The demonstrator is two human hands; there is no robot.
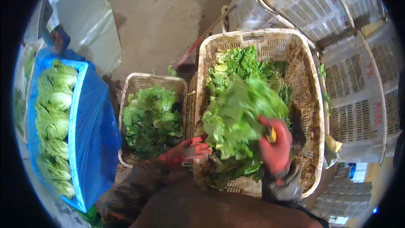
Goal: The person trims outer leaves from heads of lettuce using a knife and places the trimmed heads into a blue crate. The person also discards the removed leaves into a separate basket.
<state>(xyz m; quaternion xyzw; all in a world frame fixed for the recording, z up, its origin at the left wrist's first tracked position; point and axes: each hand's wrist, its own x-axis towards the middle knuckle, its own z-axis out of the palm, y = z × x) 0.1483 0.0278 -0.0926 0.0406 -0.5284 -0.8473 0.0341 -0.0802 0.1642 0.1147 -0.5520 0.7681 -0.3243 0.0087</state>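
Note:
My right hand (276, 142), in a red glove, is closed around a yellow-handled tool (271, 135) and lies against blurred leafy greens (250, 107) over the large plastic crate (311, 177). Whether it also grips the leaves is unclear. My left hand (188, 150), also red-gloved, has its fingers spread at the crate's left edge, near the lower leaves. More loose green leaves (243, 65) lie at the far end of that crate. The tool's blade or tip is hidden.
A smaller crate (155, 76) of leafy greens (152, 120) stands to the left. Beyond it, a blue-lined container (98, 133) holds a row of lettuce-like heads (55, 123). Stacked plastic crates (345, 69) rise on the right. A red-and-brown stick (196, 45) leans behind the large crate.

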